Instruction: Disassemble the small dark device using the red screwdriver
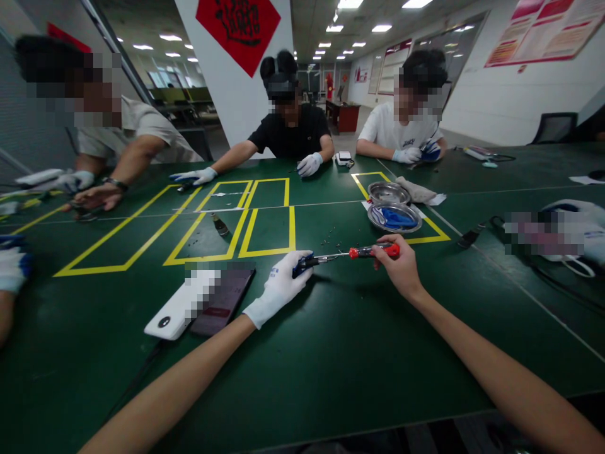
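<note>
My left hand (286,277), in a white glove with blue on the fingers, is closed around a small black tapered part (319,259). My bare right hand (399,261) grips a screwdriver (374,251) with a red and black handle. Its thin shaft points left and meets the right end of the black part, just above the table; whether a screw sits at the tip is too small to tell. Small loose screws or bits (333,236) lie scattered behind the tool. A similar dark tapered part (220,224) stands farther back on the left.
Two metal bowls (394,228) sit at the back right, the nearer holding blue and white gloves. A white power bank (177,312) and a dark phone (224,299) lie left of my left forearm. Yellow tape (267,251) marks the green table (331,378). Several people work around it.
</note>
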Action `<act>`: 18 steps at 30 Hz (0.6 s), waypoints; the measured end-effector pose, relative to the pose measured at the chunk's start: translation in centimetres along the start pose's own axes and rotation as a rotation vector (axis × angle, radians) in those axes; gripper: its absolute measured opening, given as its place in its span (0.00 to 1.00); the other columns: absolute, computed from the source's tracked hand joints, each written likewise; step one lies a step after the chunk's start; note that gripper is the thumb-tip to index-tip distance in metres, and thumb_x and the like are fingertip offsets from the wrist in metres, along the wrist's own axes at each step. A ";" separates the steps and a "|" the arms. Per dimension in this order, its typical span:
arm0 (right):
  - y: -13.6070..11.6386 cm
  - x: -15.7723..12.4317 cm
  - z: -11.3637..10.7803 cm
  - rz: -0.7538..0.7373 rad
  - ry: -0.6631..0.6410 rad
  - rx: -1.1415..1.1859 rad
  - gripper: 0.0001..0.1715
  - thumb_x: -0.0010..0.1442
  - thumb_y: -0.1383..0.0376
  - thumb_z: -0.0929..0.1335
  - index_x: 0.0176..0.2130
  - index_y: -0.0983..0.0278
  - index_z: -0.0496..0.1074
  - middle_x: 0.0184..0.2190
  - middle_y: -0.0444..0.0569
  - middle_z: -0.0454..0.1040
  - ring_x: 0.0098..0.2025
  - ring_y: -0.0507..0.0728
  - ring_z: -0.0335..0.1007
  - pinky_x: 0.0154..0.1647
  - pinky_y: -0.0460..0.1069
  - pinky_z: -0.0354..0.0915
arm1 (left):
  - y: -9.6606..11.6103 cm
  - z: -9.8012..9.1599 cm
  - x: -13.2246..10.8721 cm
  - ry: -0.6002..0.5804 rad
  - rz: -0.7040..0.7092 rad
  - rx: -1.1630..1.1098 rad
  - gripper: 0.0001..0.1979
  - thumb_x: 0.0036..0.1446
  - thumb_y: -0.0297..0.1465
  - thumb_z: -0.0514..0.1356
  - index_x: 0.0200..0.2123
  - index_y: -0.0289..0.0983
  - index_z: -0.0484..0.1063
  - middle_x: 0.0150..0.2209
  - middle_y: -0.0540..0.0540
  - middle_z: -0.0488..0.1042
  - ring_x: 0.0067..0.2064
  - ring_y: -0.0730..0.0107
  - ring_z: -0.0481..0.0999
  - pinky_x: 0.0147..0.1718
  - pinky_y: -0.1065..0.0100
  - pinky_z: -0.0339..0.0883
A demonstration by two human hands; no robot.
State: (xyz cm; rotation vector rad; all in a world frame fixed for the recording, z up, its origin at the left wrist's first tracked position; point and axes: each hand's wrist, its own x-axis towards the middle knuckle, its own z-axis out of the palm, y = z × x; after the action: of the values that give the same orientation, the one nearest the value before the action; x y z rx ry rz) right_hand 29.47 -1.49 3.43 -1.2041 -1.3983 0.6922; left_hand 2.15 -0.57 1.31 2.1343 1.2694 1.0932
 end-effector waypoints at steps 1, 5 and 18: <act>0.0 0.0 0.0 0.005 -0.002 0.007 0.24 0.53 0.51 0.69 0.42 0.63 0.64 0.25 0.43 0.69 0.23 0.53 0.69 0.25 0.49 0.70 | 0.0 0.0 0.0 -0.003 0.003 0.006 0.18 0.55 0.32 0.57 0.50 0.40 0.68 0.48 0.45 0.72 0.49 0.62 0.71 0.50 0.59 0.64; 0.1 0.2 -0.2 0.022 -0.023 0.050 0.24 0.52 0.52 0.70 0.43 0.63 0.64 0.32 0.46 0.71 0.27 0.54 0.72 0.30 0.51 0.72 | 0.0 0.1 -0.1 -0.002 0.006 0.028 0.17 0.55 0.32 0.58 0.50 0.41 0.68 0.47 0.46 0.72 0.49 0.62 0.71 0.49 0.60 0.64; -0.6 -0.2 -0.2 -0.056 -0.025 0.156 0.20 0.54 0.60 0.70 0.44 0.61 0.60 0.40 0.49 0.71 0.38 0.57 0.73 0.39 0.54 0.74 | -0.4 0.1 0.0 0.020 0.051 0.078 0.22 0.53 0.27 0.57 0.52 0.40 0.64 0.48 0.43 0.67 0.51 0.62 0.67 0.51 0.60 0.62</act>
State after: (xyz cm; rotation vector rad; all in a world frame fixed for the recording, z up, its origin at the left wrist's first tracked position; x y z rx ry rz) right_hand 29.49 -1.87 3.91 -1.0340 -1.3671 0.7648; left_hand 2.03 -0.33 0.93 2.2296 1.2940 1.1053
